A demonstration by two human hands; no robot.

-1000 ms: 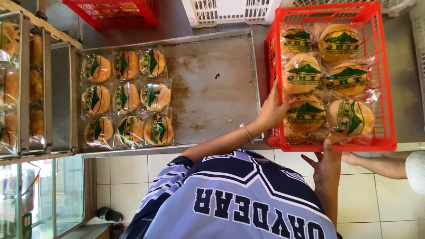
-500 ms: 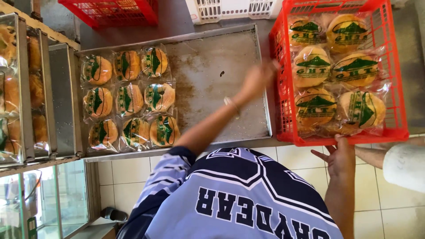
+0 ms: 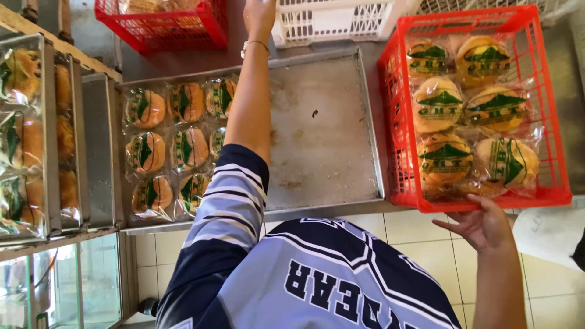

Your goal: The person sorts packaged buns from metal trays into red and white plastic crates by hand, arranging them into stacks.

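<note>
My left hand (image 3: 259, 17), a thin bracelet on its wrist, reaches far across the metal tray (image 3: 323, 140) to the corner of a white plastic crate (image 3: 341, 21); its fingers are cut off by the top edge of the view. My right hand (image 3: 482, 224) is spread, palm up, against the near rim of a red crate (image 3: 390, 122). The crate holds several round buns in clear wrappers with green labels (image 3: 481, 131). More wrapped buns (image 3: 167, 149) lie in rows on the left part of the tray, partly hidden by my arm.
A second red crate (image 3: 161, 24) with baked goods stands at the back left. A glass display case (image 3: 36, 134) with wrapped buns is at the left. Another person's white sleeve (image 3: 548, 234) shows at the right, over a tiled counter front (image 3: 414, 234).
My left hand left the red crate's left side and swung up across the tray to the white crate. My right hand stayed at the red crate's near rim.
</note>
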